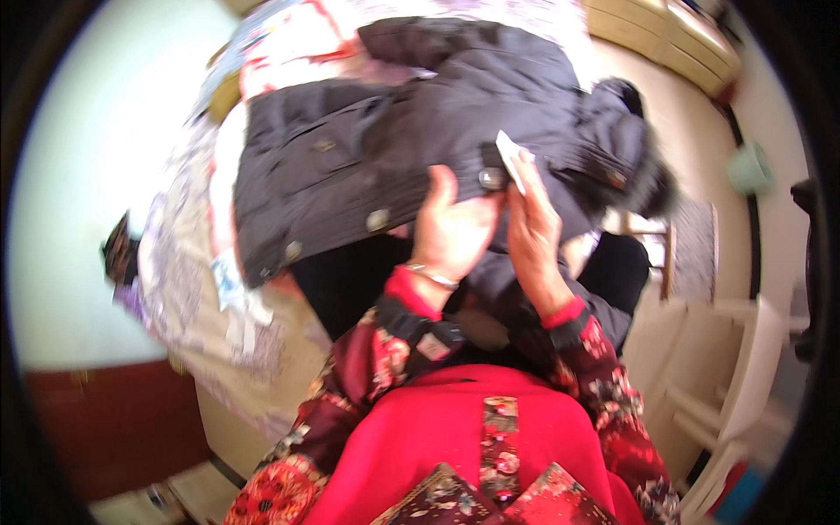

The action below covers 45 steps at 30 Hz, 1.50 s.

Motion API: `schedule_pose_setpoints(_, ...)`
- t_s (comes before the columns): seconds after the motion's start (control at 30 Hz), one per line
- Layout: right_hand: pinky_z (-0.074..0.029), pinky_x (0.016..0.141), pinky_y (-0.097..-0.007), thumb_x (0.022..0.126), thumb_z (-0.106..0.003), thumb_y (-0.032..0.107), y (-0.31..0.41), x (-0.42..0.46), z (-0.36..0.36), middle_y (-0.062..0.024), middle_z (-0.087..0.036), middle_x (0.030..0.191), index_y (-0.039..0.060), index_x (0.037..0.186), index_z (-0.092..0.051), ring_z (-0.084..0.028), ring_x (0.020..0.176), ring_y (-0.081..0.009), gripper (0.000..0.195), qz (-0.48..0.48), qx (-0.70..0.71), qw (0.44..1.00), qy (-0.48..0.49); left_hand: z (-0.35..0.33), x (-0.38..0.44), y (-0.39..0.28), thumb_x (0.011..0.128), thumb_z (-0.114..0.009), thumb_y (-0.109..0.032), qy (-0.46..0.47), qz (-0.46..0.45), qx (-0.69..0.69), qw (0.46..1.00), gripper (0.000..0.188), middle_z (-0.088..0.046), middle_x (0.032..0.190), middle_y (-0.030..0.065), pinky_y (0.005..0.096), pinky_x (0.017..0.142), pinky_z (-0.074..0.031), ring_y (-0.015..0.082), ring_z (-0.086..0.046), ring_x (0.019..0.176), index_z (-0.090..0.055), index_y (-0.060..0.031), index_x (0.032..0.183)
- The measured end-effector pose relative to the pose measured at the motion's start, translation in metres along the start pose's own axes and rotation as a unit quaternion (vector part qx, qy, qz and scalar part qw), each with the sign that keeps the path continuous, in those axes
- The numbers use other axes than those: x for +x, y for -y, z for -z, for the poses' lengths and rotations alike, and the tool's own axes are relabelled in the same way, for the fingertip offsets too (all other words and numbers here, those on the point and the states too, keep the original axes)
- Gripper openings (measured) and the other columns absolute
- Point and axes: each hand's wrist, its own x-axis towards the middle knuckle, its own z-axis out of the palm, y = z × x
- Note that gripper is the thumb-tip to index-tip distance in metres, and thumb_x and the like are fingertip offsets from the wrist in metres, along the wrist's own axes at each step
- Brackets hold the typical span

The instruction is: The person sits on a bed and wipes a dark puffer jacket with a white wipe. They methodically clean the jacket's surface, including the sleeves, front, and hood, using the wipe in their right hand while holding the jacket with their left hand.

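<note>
A dark padded jacket is spread over the bed and across the lap. Its hood with fur trim lies on the right, and round snaps run along the near edge. My left hand is over that edge, palm bared and thumb raised, with nothing seen in its grasp. Beside it my right hand points away from me, a folded white tissue or cloth held against its palm and fingers. The left fingertips come close to the right palm; whether they touch is unclear.
Rumpled patterned bedding covers the bed to the left, with a crumpled white and blue packet on it. At right are a white plastic chair, a grey mat and a pale green bin. Wooden drawers stand far right.
</note>
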Motion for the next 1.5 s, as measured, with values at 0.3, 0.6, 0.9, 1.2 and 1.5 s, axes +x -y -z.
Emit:
schedule_pose_setpoints(0.3,-0.030,0.110,-0.0354,0.095,-0.043,-0.004,0.006,-0.001,0.000,-0.0182,-0.045,0.143,0.0002,0.134,-0.050,-0.039,0.136,-0.0278,0.040,-0.079,0.026,0.995,0.046,0.014,0.003,0.001,0.091,-0.046,-0.061,0.061,0.061,-0.021,0.996,0.079,-0.043,0.142,0.0136,0.0399,0.115,-0.022,0.0264,-0.038,0.132,-0.036,0.0009,0.139)
schedule_pose_setpoints(0.6,-0.033,0.110,-0.0367,0.096,-0.046,-0.002,0.001,-0.008,-0.001,-0.0190,-0.048,0.140,-0.0029,0.134,-0.049,-0.043,0.132,-0.0289,0.037,-0.031,-0.007,0.999,0.040,0.012,-0.001,-0.002,0.092,-0.044,-0.061,0.069,0.068,-0.012,0.995,0.077,-0.046,0.139,0.0146,0.0402,0.113,-0.026,0.0271,-0.041,0.130,-0.038,0.0009,0.139)
schedule_pose_setpoints(0.9,-0.036,0.107,-0.0386,0.093,-0.053,-0.001,0.002,-0.014,-0.002,-0.0183,-0.053,0.135,0.0004,0.129,-0.054,-0.046,0.129,-0.0322,0.036,0.031,-0.085,0.996,0.023,0.020,-0.004,-0.013,0.094,-0.047,-0.054,0.095,0.136,-0.045,0.985,0.074,-0.044,0.140,0.0199,0.0399,0.113,-0.026,0.0308,-0.038,0.134,-0.038,0.0055,0.137)
schedule_pose_setpoints(1.2,-0.040,0.106,-0.0399,0.087,-0.056,-0.003,0.006,-0.002,-0.002,-0.0226,-0.057,0.126,-0.0001,0.123,-0.057,-0.052,0.123,-0.0374,0.036,0.039,-0.001,0.999,-0.031,0.014,-0.003,-0.010,0.095,-0.045,-0.051,0.070,0.078,-0.112,0.988,0.071,-0.036,0.147,0.0186,0.0435,0.116,-0.021,0.0318,-0.033,0.136,-0.033,0.0016,0.142)
schedule_pose_setpoints(1.5,-0.047,0.095,-0.0420,0.080,-0.060,-0.001,0.005,-0.002,-0.003,-0.0177,-0.061,0.118,0.0018,0.115,-0.061,-0.058,0.111,-0.0362,0.035,0.082,-0.025,0.996,-0.029,0.014,-0.006,-0.014,0.096,-0.043,-0.054,0.136,0.161,-0.054,0.976,0.074,-0.033,0.148,0.0180,0.0417,0.115,-0.022,0.0322,-0.031,0.137,-0.031,0.0010,0.144)
